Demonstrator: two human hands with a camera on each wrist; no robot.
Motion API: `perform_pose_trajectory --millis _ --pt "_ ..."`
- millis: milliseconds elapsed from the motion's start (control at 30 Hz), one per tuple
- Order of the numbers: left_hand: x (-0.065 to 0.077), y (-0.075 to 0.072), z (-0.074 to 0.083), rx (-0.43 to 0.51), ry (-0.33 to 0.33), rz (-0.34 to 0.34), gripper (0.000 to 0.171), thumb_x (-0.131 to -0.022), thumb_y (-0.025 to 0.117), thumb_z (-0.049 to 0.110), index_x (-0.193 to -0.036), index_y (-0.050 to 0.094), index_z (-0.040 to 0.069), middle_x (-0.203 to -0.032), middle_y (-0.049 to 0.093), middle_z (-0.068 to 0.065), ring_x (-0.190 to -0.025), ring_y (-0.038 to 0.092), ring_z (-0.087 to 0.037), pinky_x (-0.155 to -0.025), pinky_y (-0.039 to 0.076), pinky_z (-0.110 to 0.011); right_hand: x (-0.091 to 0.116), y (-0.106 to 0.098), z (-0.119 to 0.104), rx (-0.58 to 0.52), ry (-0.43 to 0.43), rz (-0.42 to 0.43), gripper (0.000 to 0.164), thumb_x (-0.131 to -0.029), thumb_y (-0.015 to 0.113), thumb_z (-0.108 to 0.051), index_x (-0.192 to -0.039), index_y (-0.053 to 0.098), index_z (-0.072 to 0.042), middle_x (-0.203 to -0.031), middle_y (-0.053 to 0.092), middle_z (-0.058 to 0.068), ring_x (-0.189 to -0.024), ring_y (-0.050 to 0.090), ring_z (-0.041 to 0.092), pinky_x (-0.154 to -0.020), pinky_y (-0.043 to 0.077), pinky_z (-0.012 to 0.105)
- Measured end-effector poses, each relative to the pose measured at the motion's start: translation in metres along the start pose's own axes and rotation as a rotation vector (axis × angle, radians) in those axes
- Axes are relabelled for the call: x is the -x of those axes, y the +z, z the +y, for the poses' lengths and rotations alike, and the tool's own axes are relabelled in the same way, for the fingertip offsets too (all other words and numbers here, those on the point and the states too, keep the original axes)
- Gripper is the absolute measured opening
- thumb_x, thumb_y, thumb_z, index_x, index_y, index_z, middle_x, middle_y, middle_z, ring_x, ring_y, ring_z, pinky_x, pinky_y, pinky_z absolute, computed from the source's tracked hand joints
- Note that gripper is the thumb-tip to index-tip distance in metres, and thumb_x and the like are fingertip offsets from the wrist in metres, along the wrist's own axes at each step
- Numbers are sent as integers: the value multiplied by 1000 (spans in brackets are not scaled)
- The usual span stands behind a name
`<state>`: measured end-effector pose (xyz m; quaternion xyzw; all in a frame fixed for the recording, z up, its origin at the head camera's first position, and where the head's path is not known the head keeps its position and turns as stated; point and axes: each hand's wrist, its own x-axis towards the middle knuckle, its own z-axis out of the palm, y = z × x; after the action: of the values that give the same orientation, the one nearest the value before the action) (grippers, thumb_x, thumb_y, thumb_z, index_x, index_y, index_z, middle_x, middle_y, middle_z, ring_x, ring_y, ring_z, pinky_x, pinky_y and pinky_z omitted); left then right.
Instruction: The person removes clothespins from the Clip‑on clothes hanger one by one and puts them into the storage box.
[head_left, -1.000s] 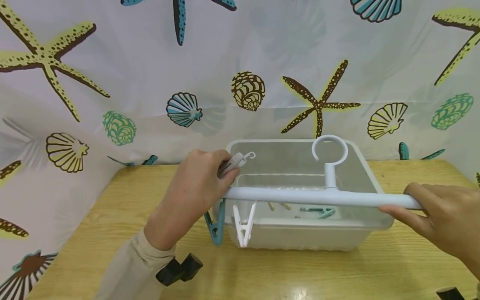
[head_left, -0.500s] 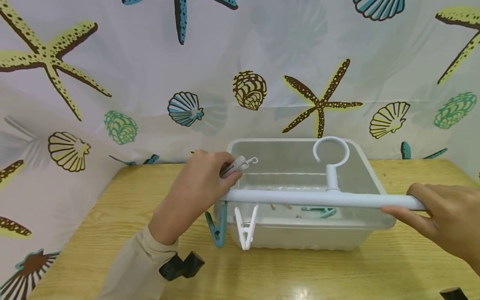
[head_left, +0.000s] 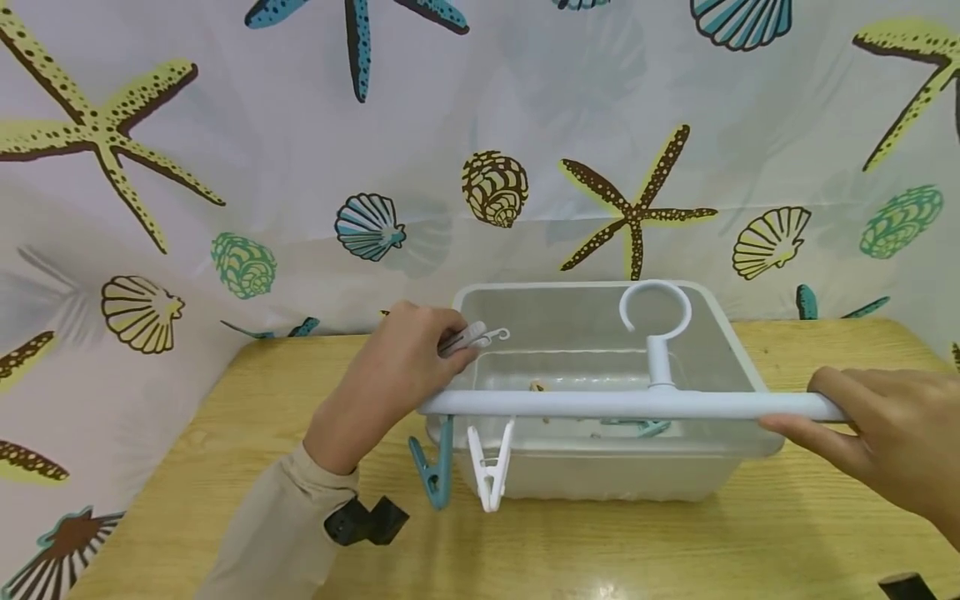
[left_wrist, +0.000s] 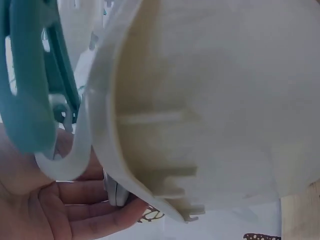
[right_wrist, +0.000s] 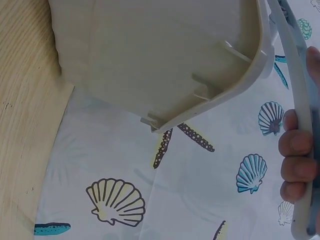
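My right hand (head_left: 888, 437) grips the right end of a pale plastic clothes hanger (head_left: 555, 405), a bar with an open hook on top. A teal clothespin (head_left: 437, 477) and a white clothespin (head_left: 491, 479) hang beneath its left part. Above the bar's left end, my left hand (head_left: 390, 371) pinches a light grey clothespin (head_left: 463, 337), whose small hook points right. Whether that hand also touches the bar is hidden. In the right wrist view, curled fingers (right_wrist: 299, 142) wrap the hanger's end. The left wrist view shows the grey clothespin (left_wrist: 116, 192) between thumb side and fingers.
Behind and below the hanger, a translucent plastic bin (head_left: 592, 477) stands on the wooden table (head_left: 600, 550). Inside it lie another teal clothespin (head_left: 648, 428) and a few small tan items. A curtain (head_left: 420, 108) printed with shells and starfish closes off the back.
The hanger's left end has dropped slightly and slid left under my left hand, levelling the bar. The two hanging clothespins are lower. The grey clothespin has tipped a little flatter.
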<state>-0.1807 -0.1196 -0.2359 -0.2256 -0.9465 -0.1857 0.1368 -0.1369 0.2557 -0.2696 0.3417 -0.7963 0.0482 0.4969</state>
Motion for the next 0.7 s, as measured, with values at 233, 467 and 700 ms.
perform_pose_trajectory --millis 233,467,700 --pt "0 4 -8 32 11 -42 14 -87 71 6 -98 69 -3 -86 71 -12 -77 68 -20 -70 55 -34 -1 -3 -1 25 6 -11 65 -93 33 -70 -62 44 -13 -47 26 -13 -42 19 1 -36 12 20" --pt "10 2 -8 81 3 70 9 -90 67 8 -91 71 0 -82 71 -8 -72 67 -17 -68 55 -33 -1 -6 0 34 2 3 65 -93 33 -69 -62 44 -13 -46 27 -13 -41 19 0 -36 12 19" --pt "33 -6 -6 81 17 249 8 -90 67 7 -90 72 1 -77 70 -6 -65 65 -15 -63 54 -33 0 -1 1 1 15 32 65 -93 36 -68 -62 45 -12 -48 27 -13 -43 20 1 -38 14 19"
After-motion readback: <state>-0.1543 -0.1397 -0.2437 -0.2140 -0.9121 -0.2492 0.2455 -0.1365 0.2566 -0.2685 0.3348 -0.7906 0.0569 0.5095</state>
